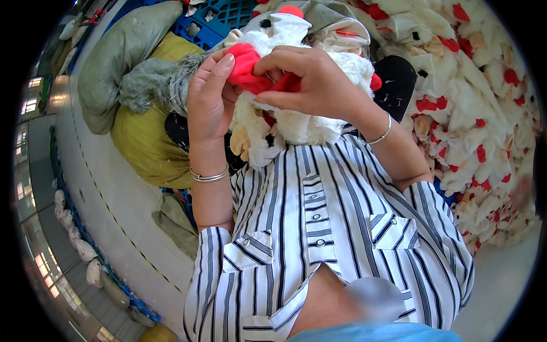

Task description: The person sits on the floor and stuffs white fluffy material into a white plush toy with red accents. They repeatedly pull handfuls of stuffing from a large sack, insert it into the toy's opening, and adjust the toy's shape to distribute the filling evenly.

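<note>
Both my hands are raised over my lap, working on a piece of red plush fabric [245, 64]. My left hand [212, 91] pinches its left side, with the thumb along the upper edge. From the other side my right hand [313, 80] closes thumb and fingers on the red cloth, its fingertips partly tucked into a fold. The red piece seems to belong to a white fluffy plush skin [319, 124] spread on my lap, but the join is hidden. Beige and black patches show on the white fur.
A big heap of white plush skins with red parts [456, 114] lies to the right. At the left are a grey-green sack [119, 57] and a yellow sack [151, 142]. Blue plastic crates [216, 17] stand at the far side. A striped line [114, 219] crosses the pale floor.
</note>
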### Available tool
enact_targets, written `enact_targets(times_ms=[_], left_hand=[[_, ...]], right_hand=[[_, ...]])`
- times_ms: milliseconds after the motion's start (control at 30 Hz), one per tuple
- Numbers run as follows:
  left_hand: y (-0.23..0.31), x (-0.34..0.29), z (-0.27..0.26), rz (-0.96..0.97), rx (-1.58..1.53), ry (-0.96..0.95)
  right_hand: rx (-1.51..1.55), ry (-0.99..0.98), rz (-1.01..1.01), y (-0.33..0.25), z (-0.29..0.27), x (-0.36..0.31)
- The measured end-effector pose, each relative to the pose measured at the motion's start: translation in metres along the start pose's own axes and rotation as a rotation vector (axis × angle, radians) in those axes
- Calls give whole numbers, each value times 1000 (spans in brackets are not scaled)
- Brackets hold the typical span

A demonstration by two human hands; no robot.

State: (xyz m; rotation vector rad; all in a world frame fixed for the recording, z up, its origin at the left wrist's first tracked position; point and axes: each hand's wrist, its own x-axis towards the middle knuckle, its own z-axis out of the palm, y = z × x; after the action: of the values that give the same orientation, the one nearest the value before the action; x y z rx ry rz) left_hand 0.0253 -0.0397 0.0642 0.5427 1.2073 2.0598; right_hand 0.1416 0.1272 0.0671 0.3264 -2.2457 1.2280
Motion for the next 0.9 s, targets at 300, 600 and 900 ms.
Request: enact_targets(times_ms=[300,600,900], left_hand=[[-9,-12,10,77,182,-9],[-18,-12,15,208,315,-22],[-22,-14,10,358,483,-23]], right_hand=[[354,219,303,6,17,-7],[453,111,466,3,9,-9],[627,257,464,4,11,-11]])
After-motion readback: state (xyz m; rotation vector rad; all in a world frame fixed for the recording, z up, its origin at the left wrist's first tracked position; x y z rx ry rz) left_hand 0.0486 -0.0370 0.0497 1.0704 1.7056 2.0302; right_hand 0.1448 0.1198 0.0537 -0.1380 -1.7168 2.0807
